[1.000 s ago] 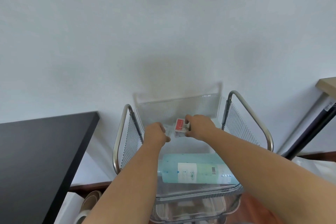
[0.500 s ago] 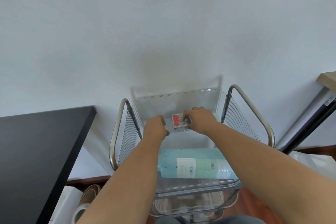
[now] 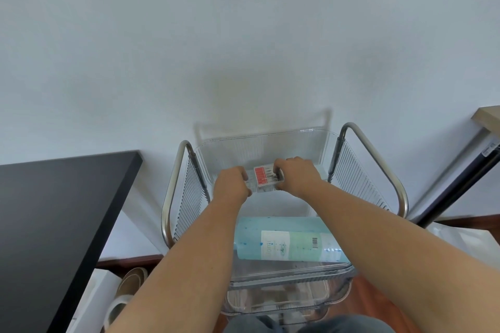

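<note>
Both my hands reach into the clear plastic top bin (image 3: pixel 297 135) of a metal-framed trolley. Between them is a small clear case (image 3: pixel 266 178) with a red insert and several thin metal bits. My right hand (image 3: pixel 297 177) grips its right end with curled fingers. My left hand (image 3: pixel 231 184) holds the left end, fingers curled round it. The case sits low in the bin, near its back half. A large light-blue bottle (image 3: pixel 289 242) with a white and green label lies on its side at the bin's front.
A black tabletop (image 3: pixel 54 219) stands to the left of the trolley. Chrome handles (image 3: pixel 173 186) rise on both sides of the bin. A lower clear tray (image 3: pixel 276 303) sits under it. A slipper (image 3: pixel 127 292) lies on the floor at the left. A dark-legged table (image 3: pixel 487 116) is at the right.
The small case has gone down and tipped flatter inside the bin, with both hands still on it. My view has dipped slightly.
</note>
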Action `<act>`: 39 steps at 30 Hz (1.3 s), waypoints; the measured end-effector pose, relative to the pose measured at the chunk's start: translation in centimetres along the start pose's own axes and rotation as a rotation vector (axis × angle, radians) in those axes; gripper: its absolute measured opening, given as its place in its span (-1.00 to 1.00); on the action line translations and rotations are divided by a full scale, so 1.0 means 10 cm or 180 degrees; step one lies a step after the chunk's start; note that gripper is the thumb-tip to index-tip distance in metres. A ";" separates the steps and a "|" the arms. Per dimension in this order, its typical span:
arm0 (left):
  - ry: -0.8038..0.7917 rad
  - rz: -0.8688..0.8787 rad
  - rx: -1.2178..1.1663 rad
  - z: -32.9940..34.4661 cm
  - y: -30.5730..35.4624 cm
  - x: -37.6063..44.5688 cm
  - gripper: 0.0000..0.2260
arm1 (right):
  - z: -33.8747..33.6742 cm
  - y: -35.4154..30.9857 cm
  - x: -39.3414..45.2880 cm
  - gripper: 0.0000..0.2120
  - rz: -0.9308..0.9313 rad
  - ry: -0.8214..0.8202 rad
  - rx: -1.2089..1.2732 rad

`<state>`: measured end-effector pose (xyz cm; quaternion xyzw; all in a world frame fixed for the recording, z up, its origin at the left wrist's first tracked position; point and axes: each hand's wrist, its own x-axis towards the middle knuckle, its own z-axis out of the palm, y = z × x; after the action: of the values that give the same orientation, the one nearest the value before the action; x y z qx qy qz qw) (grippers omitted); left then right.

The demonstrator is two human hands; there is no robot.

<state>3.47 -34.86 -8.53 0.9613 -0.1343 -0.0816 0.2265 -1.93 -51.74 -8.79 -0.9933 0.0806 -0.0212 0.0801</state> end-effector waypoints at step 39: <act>0.1858 0.0248 -0.1205 -1.56 -1.18 -2.88 -0.81 | -0.91 -1.98 -1.54 -0.89 -0.0810 -0.0470 0.3648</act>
<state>-17.93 -9.72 2.60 0.8792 -0.0829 0.1819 0.4325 -14.53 -31.37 2.97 -0.7924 -0.0692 -0.0017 0.6061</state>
